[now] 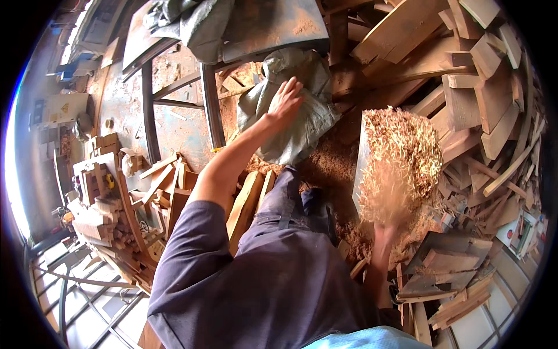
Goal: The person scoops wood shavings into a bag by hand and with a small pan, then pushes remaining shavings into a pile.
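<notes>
My left hand (286, 103) lies on a grey-green woven sack (299, 136), with its fingers stretched out over the upper part. The sack slumps on the floor in front of my legs, and its mouth cannot be made out. On the right, my right hand (385, 228) is at the near end of a flat grey scoop (359, 180) and appears to grip it. A big heap of pale wood shavings (401, 151) covers the scoop. Loose shavings and blur hide my right fingers.
Ahead stands a metal-legged table (279, 29) with another grey sack (203, 29) draped over it. Wood offcuts (465, 99) pile up along the right. Stacked wooden blocks (104, 209) stand at the left. Sawdust (331, 168) covers the floor around my feet.
</notes>
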Demonstrator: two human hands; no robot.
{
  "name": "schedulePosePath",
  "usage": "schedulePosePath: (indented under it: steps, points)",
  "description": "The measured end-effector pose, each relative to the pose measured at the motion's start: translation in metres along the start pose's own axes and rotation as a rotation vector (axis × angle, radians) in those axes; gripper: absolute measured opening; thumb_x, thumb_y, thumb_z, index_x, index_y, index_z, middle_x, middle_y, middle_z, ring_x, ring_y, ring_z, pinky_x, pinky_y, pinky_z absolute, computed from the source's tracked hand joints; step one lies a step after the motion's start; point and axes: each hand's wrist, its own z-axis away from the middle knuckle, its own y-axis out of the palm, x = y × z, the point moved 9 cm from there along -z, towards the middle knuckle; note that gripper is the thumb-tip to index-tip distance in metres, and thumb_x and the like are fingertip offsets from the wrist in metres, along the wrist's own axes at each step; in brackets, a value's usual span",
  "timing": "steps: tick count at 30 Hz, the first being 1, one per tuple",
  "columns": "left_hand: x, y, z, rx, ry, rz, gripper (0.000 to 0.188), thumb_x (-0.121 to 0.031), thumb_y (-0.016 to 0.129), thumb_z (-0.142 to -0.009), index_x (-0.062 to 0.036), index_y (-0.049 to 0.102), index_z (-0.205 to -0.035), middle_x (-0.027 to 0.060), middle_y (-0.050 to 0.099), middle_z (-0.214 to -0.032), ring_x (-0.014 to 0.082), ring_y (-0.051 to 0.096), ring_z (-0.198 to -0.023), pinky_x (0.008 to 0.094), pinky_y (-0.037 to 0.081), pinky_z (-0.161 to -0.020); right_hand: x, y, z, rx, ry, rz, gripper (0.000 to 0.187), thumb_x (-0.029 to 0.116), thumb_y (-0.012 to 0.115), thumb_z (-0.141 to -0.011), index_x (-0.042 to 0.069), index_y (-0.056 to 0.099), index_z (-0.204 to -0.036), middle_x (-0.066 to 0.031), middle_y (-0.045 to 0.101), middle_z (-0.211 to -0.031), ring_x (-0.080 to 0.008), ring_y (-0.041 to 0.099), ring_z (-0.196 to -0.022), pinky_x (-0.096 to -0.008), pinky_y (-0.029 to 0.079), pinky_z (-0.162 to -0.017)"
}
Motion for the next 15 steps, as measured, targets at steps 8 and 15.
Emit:
schedulePosePath:
  steps: [8,15]
  points:
    - [-0.048,0.134,-0.039,0.462,-0.232,-0.032,0.025,-0.015,0.056,-0.089,-0.0074,0.064,-0.111,0.0173,0.057,-0.126,0.0342,0.055,-0.120,0.0444,0.049,-0.093,0.036,0.036,-0.025,-0.199,-0.039,0.362,0.066,-0.011,0.054,-0.069,0.005,0.054,-0.133,-0.0095,0.067,-0.106,-0.0167,0.065,-0.083,-0.0329,0.059,-0.072]
    - [-0.075,0.118,0.068,0.645,0.093,0.053,0.018,-0.010,0.059,-0.083,-0.0068,0.071,-0.095,0.0103,0.072,-0.091,0.0258,0.070,-0.086,0.0382,0.056,-0.069,0.018,0.126,-0.059,-0.171,0.047,0.595,0.057,-0.013,0.052,-0.083,0.008,0.050,-0.136,-0.0052,0.063,-0.109,-0.0097,0.057,-0.074,-0.0230,0.044,-0.049]
